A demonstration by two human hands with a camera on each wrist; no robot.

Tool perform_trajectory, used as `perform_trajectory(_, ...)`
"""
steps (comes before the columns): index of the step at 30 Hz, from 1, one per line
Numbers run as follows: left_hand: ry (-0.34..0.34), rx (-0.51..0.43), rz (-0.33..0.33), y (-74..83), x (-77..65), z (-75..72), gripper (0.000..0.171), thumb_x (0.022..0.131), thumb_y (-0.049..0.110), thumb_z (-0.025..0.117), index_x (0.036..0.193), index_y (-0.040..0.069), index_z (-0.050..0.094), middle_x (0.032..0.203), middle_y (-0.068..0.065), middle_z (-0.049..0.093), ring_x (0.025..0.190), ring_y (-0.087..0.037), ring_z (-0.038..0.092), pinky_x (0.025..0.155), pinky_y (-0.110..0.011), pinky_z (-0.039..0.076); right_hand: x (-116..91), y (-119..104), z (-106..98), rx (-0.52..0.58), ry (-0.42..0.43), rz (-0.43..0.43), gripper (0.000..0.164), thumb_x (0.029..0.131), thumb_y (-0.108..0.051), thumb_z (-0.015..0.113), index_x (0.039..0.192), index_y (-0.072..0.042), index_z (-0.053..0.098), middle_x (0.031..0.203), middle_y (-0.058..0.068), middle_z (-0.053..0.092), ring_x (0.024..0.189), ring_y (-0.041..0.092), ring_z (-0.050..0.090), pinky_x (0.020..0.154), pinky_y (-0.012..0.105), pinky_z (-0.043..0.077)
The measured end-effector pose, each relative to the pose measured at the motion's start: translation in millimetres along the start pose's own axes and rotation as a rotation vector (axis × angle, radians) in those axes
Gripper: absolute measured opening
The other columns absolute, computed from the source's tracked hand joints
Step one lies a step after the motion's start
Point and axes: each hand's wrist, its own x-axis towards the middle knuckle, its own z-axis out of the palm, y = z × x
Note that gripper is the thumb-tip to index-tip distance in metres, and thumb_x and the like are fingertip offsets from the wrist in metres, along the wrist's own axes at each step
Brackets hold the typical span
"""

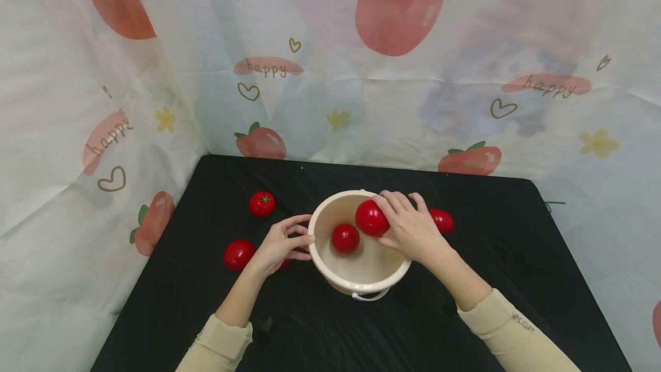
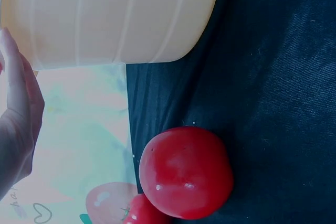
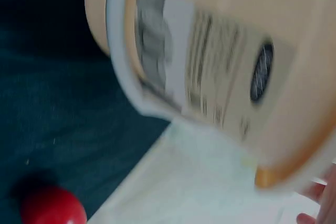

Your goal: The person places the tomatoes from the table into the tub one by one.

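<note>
My right hand (image 1: 410, 228) grips a red tomato (image 1: 372, 218) over the mouth of a cream bucket (image 1: 361, 286). Inside the bucket, a second tomato (image 1: 345, 238) rests on the bottom. My left hand (image 1: 279, 245) touches the bucket's left rim, its fingers fairly straight against the outer wall. In the left wrist view, that hand (image 2: 18, 114) lies along the bucket's side (image 2: 115, 19). Only some fingers of the right hand (image 3: 325, 203) show at the edge of the right wrist view, where the held tomato is hidden behind the bucket (image 3: 252, 3).
Tomatoes lie left of the bucket, one with a green stem (image 1: 261, 204), one nearer (image 1: 238, 255) and one mostly hidden by my left hand. Another tomato (image 1: 442, 221) sits to the right, partly behind my right hand. The black tabletop (image 1: 465, 332) meets a printed curtain (image 1: 330, 85).
</note>
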Motion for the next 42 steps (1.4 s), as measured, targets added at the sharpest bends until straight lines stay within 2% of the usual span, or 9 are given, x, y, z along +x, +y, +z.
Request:
perform_trajectory(6, -0.004, 0.002, 0.002, -0.6, 0.7, -0.6, 0.054, 0.081, 0.004, 0.067, 0.131, 0.005, 0.046, 0.092, -0.012, 0.058, 0.070, -0.019, 0.064, 0.065, -0.041, 0.055, 10.3, -22.8, 15.1, -0.011, -0.050, -0.121, 0.077, 0.066, -0.045, 0.074, 0.129, -0.012, 0.044, 0.124, 0.010, 0.048, 0.115, 0.025, 0.042, 0.093, 0.047, 0.034)
perform_trajectory(13, -0.004, 0.004, -0.002, -1.7, 1.4, -0.9, 0.054, 0.081, 0.006, 0.068, 0.131, 0.006, 0.046, 0.093, -0.012, 0.058, 0.071, -0.020, 0.065, 0.065, -0.041, 0.055, 18.6, -42.7, 27.4, -0.022, -0.129, -0.219, 0.082, 0.060, -0.047, 0.079, 0.128, -0.014, 0.046, 0.121, 0.009, 0.050, 0.110, 0.025, 0.045, 0.093, 0.047, 0.034)
perform_trajectory(23, 0.003, 0.009, -0.012, -2.5, 1.6, -0.5, 0.054, 0.081, 0.006, 0.068, 0.130, 0.008, 0.047, 0.095, -0.013, 0.058, 0.073, -0.021, 0.065, 0.065, -0.041, 0.055, 23.6, -57.0, 36.6, -0.155, -0.236, -0.352, 0.081, 0.062, -0.056, 0.074, 0.129, -0.020, 0.047, 0.120, 0.004, 0.052, 0.107, 0.021, 0.045, 0.094, 0.042, 0.036)
perform_trajectory(29, -0.006, 0.010, -0.002, -1.0, 1.0, -0.4, 0.054, 0.082, 0.006, 0.067, 0.131, 0.006, 0.045, 0.095, -0.013, 0.058, 0.073, -0.020, 0.065, 0.065, -0.041, 0.055, 28.4, -61.2, 40.7, -0.197, -0.318, -0.387, 0.080, 0.064, -0.060, 0.070, 0.131, -0.023, 0.046, 0.122, 0.001, 0.053, 0.109, 0.020, 0.045, 0.094, 0.041, 0.035)
perform_trajectory(36, -0.010, 0.006, -0.001, -1.2, 0.6, -0.2, 0.055, 0.082, 0.007, 0.067, 0.132, 0.005, 0.044, 0.094, -0.012, 0.058, 0.072, -0.019, 0.064, 0.065, -0.040, 0.055, 32.8, -65.9, 49.5, -0.217, -0.339, -0.428, 0.075, 0.065, -0.060, 0.068, 0.128, -0.025, 0.045, 0.117, -0.001, 0.053, 0.107, 0.018, 0.046, 0.094, 0.040, 0.034)
perform_trajectory(42, -0.013, 0.003, 0.001, -0.8, -0.1, 0.3, 0.054, 0.082, 0.006, 0.067, 0.132, 0.006, 0.045, 0.094, -0.011, 0.059, 0.071, -0.019, 0.064, 0.065, -0.040, 0.055, 32.4, -68.6, 49.3, -0.227, -0.428, -0.440, 0.075, 0.065, -0.063, 0.067, 0.128, -0.030, 0.043, 0.120, -0.003, 0.051, 0.111, 0.017, 0.043, 0.097, 0.040, 0.032)
